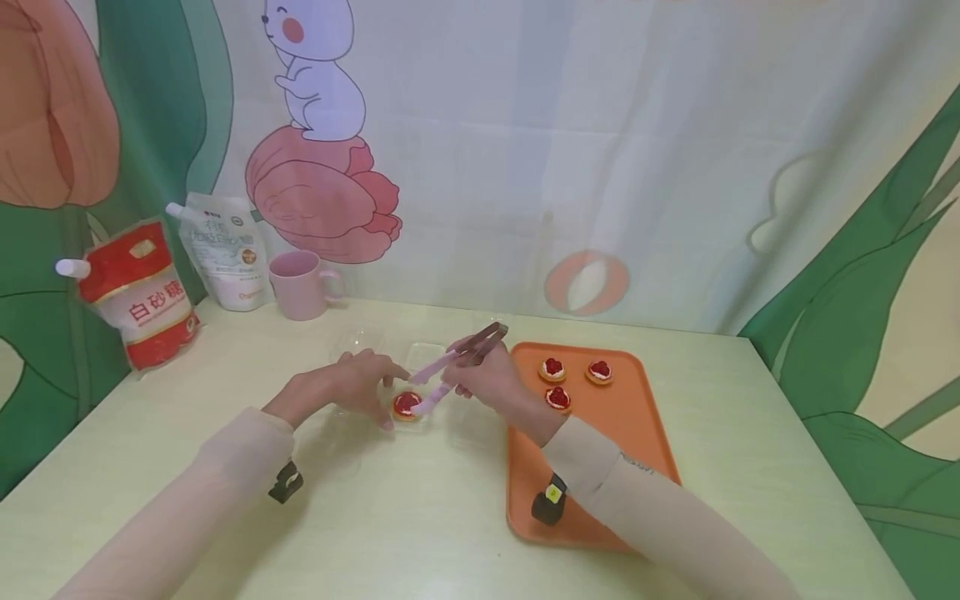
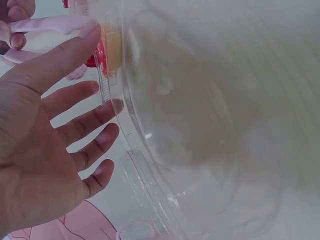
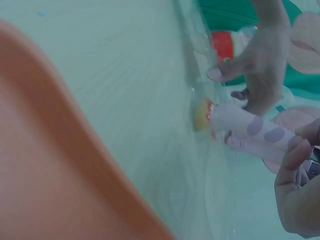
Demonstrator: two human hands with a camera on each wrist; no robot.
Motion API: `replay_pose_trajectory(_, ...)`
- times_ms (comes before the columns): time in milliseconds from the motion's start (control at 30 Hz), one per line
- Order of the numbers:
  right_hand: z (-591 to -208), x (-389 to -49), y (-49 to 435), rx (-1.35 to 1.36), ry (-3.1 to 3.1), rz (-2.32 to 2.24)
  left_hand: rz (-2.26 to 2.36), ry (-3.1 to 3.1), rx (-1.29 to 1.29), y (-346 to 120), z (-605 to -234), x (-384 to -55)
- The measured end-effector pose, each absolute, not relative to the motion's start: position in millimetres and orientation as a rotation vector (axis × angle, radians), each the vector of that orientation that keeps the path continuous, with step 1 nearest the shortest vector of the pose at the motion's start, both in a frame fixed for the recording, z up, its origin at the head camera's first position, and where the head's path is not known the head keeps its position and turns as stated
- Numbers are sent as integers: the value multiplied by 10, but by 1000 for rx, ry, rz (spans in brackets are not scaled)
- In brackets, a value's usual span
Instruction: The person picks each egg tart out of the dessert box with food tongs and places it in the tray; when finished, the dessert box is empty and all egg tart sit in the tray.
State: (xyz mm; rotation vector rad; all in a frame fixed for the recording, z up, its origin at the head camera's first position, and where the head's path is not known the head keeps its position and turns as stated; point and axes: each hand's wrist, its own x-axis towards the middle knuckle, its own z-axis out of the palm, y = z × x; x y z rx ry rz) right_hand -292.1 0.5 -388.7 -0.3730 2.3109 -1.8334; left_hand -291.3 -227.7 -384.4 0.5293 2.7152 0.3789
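My right hand (image 1: 491, 375) holds pink-handled tongs (image 1: 431, 369) with metal at the upper end. The tongs' pink ends straddle a small tart (image 1: 407, 405) with red topping, which sits in a clear plastic container (image 1: 427, 354). In the right wrist view the tongs (image 3: 250, 122) reach right to the tart (image 3: 202, 115). My left hand (image 1: 363, 383) is beside the tart, thumb and fingers spread around the container's near left side. In the left wrist view its fingertips are at the clear plastic wall (image 2: 132, 135), with the tart (image 2: 112, 47) just past the thumb tip.
An orange tray (image 1: 630, 408) with three more tarts (image 1: 599, 372) lies on the right, under my right forearm. At the back left stand a pink mug (image 1: 298, 287), a white spouted pouch (image 1: 228, 258) and a red sugar pouch (image 1: 146, 292). A printed curtain (image 1: 600, 167) hangs behind the table.
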Motion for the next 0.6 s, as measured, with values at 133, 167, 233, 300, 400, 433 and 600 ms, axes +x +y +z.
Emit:
replay_pose_trajectory(133, -3895, -2850, -67, -330, 2396, -1725, 382, 2716, 534, -2278, -3851, -2913)
replay_pose_trajectory(167, -3897, -2839, -80, -315, 2415, -1692, 381, 2715, 536, -2279, -3851, -2913)
replay_pose_trajectory(233, -3907, -2831, -100, -301, 2446, -1644, 379, 2716, 547, -2282, -3855, -2914)
replay_pose_trajectory(300, -3917, -2828, -112, -305, 2470, -1614, 374, 2716, 551, -2281, -3857, -2911)
replay_pose_trajectory(400, -3937, -2842, -128, -320, 2490, -1602, 373, 2717, 554, -2277, -3857, -2904)
replay_pose_trajectory(433, -3944, -2850, -128, -325, 2492, -1603, 374, 2717, 549, -2271, -3857, -2903)
replay_pose_trajectory(600, -3964, -2872, -128, -324, 2463, -1613, 374, 2720, 537, -2249, -3852, -2902)
